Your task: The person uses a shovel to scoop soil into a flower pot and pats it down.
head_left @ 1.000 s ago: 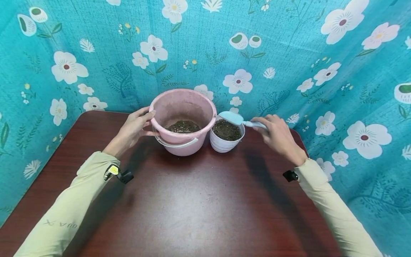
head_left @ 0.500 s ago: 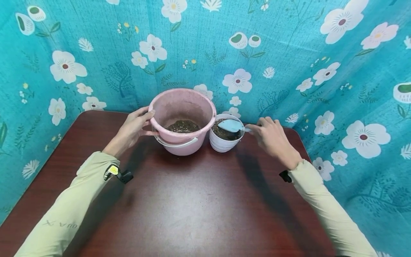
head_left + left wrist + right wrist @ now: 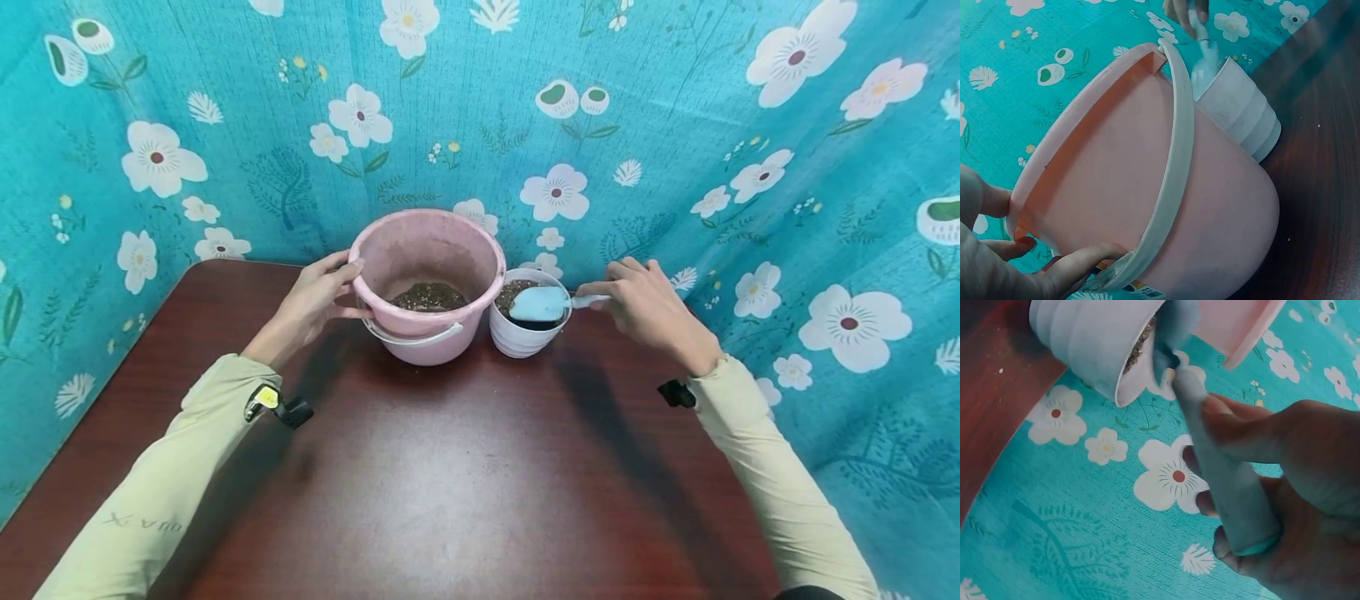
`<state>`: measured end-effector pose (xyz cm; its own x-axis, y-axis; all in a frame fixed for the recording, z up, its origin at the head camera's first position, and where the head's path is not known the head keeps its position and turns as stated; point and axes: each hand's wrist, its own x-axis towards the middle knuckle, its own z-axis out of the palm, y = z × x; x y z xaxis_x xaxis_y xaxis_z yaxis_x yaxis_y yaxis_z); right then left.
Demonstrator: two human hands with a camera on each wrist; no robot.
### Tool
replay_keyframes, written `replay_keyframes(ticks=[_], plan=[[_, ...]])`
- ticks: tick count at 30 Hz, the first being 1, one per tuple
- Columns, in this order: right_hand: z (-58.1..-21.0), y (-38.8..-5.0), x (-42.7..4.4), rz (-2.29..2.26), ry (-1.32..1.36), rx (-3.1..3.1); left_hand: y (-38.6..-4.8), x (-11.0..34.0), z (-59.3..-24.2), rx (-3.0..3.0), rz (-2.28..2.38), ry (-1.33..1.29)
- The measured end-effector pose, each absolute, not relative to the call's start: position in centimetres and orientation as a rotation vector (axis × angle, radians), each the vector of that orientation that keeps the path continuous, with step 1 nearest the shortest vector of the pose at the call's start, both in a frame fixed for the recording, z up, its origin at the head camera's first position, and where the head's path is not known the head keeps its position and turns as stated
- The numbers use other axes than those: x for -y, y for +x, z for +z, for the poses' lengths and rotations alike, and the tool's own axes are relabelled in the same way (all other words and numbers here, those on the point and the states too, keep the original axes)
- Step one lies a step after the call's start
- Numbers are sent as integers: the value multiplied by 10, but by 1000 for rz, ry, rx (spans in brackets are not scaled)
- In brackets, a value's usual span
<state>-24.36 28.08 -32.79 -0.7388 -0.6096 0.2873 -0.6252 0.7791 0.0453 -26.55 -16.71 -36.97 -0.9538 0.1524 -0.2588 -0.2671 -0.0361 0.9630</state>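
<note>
A pink bucket with a pale handle stands near the back of the table, some dark soil at its bottom. My left hand holds its left side, thumb on the rim and fingers against the outside below it. Beside the bucket is a white ribbed flowerpot with soil in it. My right hand grips the handle of a light blue garden trowel. The trowel's blade lies level across the pot's mouth, over the soil, hiding part of it.
The brown tabletop carries a few small crumbs near the pot. Behind the table and along its sides hangs a turquoise flowered curtain, close behind the bucket and pot.
The trowel has come down from above the pot's rim to its mouth, and its blade has turned. The left hand and the bucket stay put.
</note>
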Motion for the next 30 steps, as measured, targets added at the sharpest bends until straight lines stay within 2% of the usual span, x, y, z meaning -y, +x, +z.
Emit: replay_keyframes(ticks=[11, 30], plan=[[-361, -252, -269, 127, 868, 2717, -265, 169, -370, -1953, 2080, -121], [-301, -242, -272, -211, 829, 2718, -264, 169, -371, -1948, 2096, -119]])
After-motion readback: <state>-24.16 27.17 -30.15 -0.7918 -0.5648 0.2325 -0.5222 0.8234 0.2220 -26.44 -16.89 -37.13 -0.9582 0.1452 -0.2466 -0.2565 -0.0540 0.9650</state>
